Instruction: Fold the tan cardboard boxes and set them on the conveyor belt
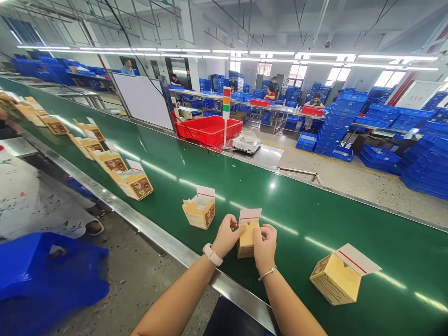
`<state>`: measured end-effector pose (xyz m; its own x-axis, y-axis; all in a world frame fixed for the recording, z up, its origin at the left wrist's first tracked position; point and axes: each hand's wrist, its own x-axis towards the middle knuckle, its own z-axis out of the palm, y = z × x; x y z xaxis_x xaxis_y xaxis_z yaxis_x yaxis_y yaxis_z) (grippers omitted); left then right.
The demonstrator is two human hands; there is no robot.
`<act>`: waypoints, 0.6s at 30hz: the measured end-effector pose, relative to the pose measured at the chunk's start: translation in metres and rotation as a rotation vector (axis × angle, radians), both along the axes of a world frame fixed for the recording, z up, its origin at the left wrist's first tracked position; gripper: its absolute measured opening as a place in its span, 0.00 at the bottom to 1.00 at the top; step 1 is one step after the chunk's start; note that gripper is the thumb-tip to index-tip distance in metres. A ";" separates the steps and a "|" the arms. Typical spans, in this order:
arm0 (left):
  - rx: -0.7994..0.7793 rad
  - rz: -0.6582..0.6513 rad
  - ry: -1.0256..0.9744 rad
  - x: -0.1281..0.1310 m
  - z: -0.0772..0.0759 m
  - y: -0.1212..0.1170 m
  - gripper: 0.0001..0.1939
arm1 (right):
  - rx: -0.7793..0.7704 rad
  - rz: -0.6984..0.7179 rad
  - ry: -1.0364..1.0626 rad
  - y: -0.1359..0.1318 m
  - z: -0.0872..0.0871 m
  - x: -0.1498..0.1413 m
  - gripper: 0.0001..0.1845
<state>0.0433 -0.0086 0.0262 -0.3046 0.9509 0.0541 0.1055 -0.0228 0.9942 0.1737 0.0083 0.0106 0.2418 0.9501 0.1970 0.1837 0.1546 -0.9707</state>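
A small yellow-brown cardboard box [246,246] stands on the green conveyor belt in front of me, its white flap with a red line raised at the back. My left hand [227,238], with a pale watch band on its wrist, grips the box's left side, thumb on the folded top. On the right side, my right hand [265,245] wears a bracelet and presses its thumb on the top, fingers curled. To the left stands an open box [200,214] with its flaps up. Another box [336,279], top folded in and white flap raised, sits to the right.
The green belt [168,163] runs across, with a metal edge [154,240] on my side. Several open boxes [136,184] line up farther left. Beyond the belt are a red bin [210,130], a scale [247,142] and a signal light [226,105]. A blue stool [45,280] is at lower left.
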 end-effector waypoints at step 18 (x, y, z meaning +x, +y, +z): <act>-0.263 -0.381 -0.604 0.061 0.012 0.015 0.18 | 0.038 -0.022 -0.187 -0.017 0.017 0.051 0.28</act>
